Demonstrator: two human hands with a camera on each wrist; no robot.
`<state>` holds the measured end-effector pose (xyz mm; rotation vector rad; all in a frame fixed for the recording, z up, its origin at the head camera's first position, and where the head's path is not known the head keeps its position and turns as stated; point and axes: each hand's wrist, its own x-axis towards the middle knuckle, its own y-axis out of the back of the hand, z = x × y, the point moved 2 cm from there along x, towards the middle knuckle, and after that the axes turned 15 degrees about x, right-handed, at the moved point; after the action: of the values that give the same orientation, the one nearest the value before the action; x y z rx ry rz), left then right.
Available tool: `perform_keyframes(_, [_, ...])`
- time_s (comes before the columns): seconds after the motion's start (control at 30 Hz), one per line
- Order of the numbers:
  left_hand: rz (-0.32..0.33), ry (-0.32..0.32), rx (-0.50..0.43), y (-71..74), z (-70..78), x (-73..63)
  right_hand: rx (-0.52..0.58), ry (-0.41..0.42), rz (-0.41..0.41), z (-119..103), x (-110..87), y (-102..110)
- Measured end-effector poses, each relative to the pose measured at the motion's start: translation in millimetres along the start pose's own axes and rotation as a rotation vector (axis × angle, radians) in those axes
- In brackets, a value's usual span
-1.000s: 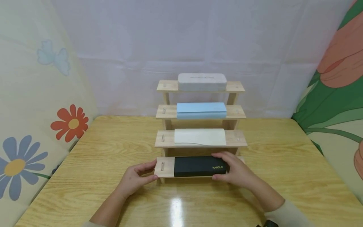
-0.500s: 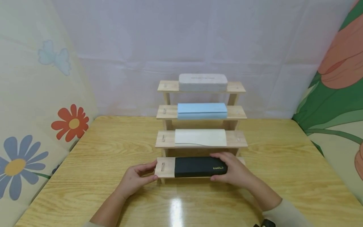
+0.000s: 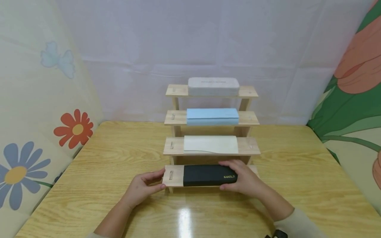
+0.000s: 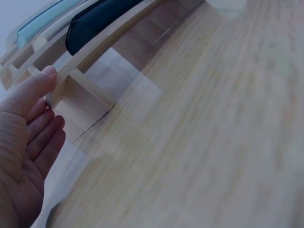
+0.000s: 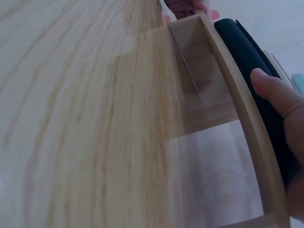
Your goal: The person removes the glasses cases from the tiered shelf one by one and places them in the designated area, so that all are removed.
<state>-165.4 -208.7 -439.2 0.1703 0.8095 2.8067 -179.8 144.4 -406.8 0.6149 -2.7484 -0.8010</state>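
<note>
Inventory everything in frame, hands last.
black case: 1, black, gold lettering, lowest shelf
white case: 1, off-white, second shelf up
blue case: 1, light blue, third shelf up
grey case: 1, pale grey, top shelf
stand: 1, pale wood, on table
table: 1, yellowish wood, under stand
cloth: 1, whitish, behind table
floral panels: 2, multicoloured, either side
dark object: 1, black, bottom edge, unclear
sleeves: 2, beige, bottom edge
left hand: 1, holding lowest shelf's left end
right hand: 1, gripping black case's right end

We saw a black case (image 3: 203, 175) with gold lettering (image 3: 229, 177), a cream case (image 3: 210, 144), a light blue case (image 3: 212, 116) and a whitish box (image 3: 213, 86). We found the stand (image 3: 177, 172) pale tan, the table (image 3: 119, 148) grained yellow-brown, and the cream panel (image 3: 26, 102) flowered in red and grey-blue.
</note>
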Motion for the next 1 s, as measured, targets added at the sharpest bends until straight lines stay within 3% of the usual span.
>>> perform_keyframes(0.3, [-0.003,0.000,-0.005,-0.5,-0.2,0.1,0.039,-0.005,0.020,-0.1,-2.9,1.8])
perform_keyframes(0.57, [0.002,-0.003,-0.012,-0.9,-0.4,0.2,0.046,0.052,0.041,-5.2,-8.6,9.2])
perform_keyframes(0.8, [0.006,-0.003,-0.013,-0.9,-1.2,-0.1,0.061,0.088,0.059,-16.9,-14.3,21.4])
perform_keyframes(1.0, [0.005,-0.009,-0.020,-1.2,-1.3,-0.4,0.062,0.071,0.067,-23.8,-20.6,36.0])
